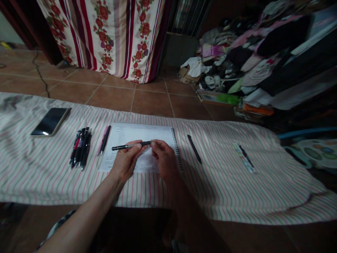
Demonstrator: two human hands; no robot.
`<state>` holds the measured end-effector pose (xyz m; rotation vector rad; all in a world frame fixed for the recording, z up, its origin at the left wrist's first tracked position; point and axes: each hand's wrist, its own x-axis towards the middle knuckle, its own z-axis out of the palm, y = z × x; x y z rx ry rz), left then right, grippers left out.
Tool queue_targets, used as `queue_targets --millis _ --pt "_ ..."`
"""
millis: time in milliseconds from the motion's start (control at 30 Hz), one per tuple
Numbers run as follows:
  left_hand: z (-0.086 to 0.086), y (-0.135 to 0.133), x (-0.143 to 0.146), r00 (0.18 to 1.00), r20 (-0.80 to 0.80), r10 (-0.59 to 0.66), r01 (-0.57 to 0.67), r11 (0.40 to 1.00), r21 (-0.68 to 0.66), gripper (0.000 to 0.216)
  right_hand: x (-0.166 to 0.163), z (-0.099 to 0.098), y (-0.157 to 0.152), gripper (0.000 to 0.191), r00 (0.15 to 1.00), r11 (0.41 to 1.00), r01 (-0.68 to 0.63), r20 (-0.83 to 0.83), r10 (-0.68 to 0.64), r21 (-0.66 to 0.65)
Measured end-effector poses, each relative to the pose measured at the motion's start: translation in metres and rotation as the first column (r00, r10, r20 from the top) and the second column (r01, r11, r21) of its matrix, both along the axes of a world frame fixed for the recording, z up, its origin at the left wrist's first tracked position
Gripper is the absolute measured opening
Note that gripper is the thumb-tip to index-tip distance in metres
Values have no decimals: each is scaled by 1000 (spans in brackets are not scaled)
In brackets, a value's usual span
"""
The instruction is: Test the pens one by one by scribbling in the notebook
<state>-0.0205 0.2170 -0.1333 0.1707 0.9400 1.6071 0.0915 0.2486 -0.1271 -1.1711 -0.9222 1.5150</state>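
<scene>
Above a spiral notebook (pixel 139 129), my two hands hold a dark pen (pixel 121 147) with a clear section, lying roughly level. My left hand (pixel 127 158) is closed around its middle, thumb on top. The fingertips of my right hand (pixel 164 154) pinch its right end. Under my hands, the notebook's page shows faint print or writing, partly covered by them. Left of the page lie a pink pen (pixel 102 142) and a black pen (pixel 105 140) side by side. A single black pen (pixel 194 149) rests to the right of the spiral binding.
Several pens (pixel 80 149) lie bunched at left, near a smartphone (pixel 50 122). Farther right is a pale marker-like stick (pixel 244 158) with a dark pen (pixel 246 155). Striped cloth (pixel 223 189) covers the surface. Beyond are a floral curtain (pixel 118 35) and heaped clothes (pixel 237 56).
</scene>
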Motion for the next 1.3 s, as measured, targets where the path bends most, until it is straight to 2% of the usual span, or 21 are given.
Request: queue_targets --millis 100,233,400,633,733,933,1067,1300 --pt "-1 0 -1 999 -35 -6 8 999 48 20 0 6 -3 32 1000 997 -26 -13 26 -74" --pt "0 -2 -1 997 -77 -22 28 997 73 24 2 8 -3 39 997 987 -51 56 60 -150" --pt "0 -4 0 991 -129 -46 56 996 73 28 3 4 -1 38 994 996 -45 93 52 -81" --pt "-1 -3 1 991 -132 -36 45 997 67 28 3 -1 2 23 992 1000 -1 127 -2 21" --pt "-2 -2 1 995 -98 -16 22 998 55 27 1 -3 2 21 995 1000 12 100 -13 17" --pt "-2 -1 -1 999 -34 17 -16 1000 24 19 1 6 -3 34 998 995 -63 8 64 -73" --pt "-2 -1 -1 999 -43 -3 4 999 37 19 3 11 -5 37 996 991 -62 61 70 -122" --pt "-1 -2 -1 998 -58 -30 33 998 51 20 4 -2 2 28 988 1000 -20 150 23 -24"
